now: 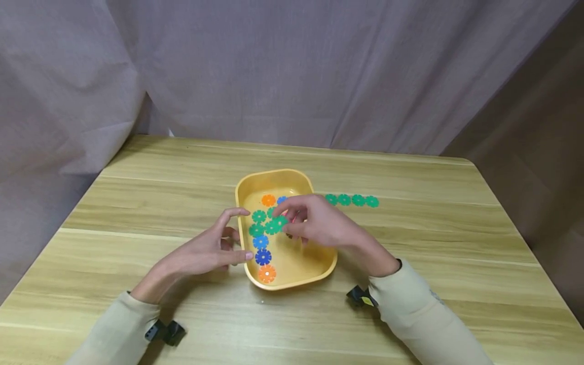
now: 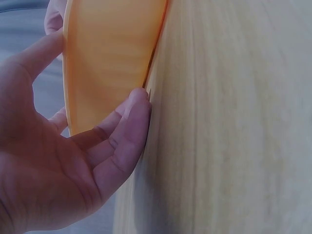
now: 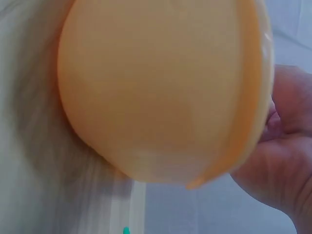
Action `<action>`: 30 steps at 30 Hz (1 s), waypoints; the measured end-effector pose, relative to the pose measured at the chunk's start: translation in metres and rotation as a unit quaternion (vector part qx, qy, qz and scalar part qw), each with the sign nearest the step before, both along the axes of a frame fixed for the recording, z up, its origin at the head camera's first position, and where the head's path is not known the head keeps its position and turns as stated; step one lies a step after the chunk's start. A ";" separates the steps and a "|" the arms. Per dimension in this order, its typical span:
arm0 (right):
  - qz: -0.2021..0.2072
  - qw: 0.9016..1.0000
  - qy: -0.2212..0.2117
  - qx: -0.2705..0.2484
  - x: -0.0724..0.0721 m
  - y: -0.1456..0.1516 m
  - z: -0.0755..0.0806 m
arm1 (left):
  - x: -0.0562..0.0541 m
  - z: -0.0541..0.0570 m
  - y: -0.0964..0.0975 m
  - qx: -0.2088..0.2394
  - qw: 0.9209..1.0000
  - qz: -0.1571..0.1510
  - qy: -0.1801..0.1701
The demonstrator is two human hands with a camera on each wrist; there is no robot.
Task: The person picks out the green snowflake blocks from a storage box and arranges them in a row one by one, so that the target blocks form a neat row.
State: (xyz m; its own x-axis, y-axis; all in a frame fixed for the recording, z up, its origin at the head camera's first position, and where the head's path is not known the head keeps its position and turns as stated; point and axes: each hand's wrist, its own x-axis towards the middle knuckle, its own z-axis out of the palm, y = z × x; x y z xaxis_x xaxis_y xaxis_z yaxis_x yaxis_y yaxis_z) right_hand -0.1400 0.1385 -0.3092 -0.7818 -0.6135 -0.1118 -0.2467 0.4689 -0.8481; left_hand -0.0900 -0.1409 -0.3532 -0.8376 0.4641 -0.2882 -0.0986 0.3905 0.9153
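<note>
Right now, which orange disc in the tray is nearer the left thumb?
Near-end orange disc, beside the dark blue disc; the other orange disc lies toward far end.

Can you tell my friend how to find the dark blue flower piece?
On the wooden table sits a yellow tray. Look inside, along the wall beside the person's left hand. The dark blue flower piece lies between a lighter blue one and an orange one, and is the darkest of the three.

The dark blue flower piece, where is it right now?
In the head view, the dark blue flower piece lies in the yellow tray by its left wall, between a lighter blue piece and an orange piece, near the left hand.
</note>
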 end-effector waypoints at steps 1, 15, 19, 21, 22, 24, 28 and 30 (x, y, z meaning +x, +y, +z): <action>-0.004 1.000 -0.002 -0.010 -0.001 0.002 0.001 | 0.000 0.000 0.000 0.000 1.000 0.000 0.000; -0.089 0.993 -0.031 -0.076 -0.010 0.030 0.004 | 0.000 -0.001 -0.003 0.001 1.000 -0.001 0.009; -0.102 0.991 -0.037 -0.078 -0.013 0.035 0.003 | 0.000 -0.002 -0.004 0.000 1.000 0.002 0.004; -0.106 0.990 -0.041 -0.080 -0.014 0.038 0.002 | 0.001 -0.002 -0.004 0.000 1.000 0.004 0.001; -0.108 0.990 -0.044 -0.082 -0.015 0.039 0.002 | 0.001 -0.003 -0.004 0.001 1.000 0.004 0.001; -0.109 0.989 -0.045 -0.085 -0.016 0.042 0.002 | 0.001 -0.003 -0.004 -0.001 1.000 0.005 0.001; -0.114 0.988 -0.048 -0.090 -0.018 0.047 0.001 | 0.001 -0.002 -0.004 0.001 1.000 0.001 0.007; -0.118 0.988 -0.047 -0.088 -0.019 0.050 0.000 | 0.001 -0.001 -0.004 0.002 1.000 0.000 0.008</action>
State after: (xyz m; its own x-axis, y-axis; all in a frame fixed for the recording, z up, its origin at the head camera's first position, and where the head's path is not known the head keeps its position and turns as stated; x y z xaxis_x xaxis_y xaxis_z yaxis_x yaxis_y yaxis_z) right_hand -0.1592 0.1881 -0.3088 -0.8963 -0.4322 -0.0993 -0.0638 0.3472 -0.9356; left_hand -0.0890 -0.1447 -0.3544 -0.8423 0.4646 -0.2733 -0.0843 0.3873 0.9181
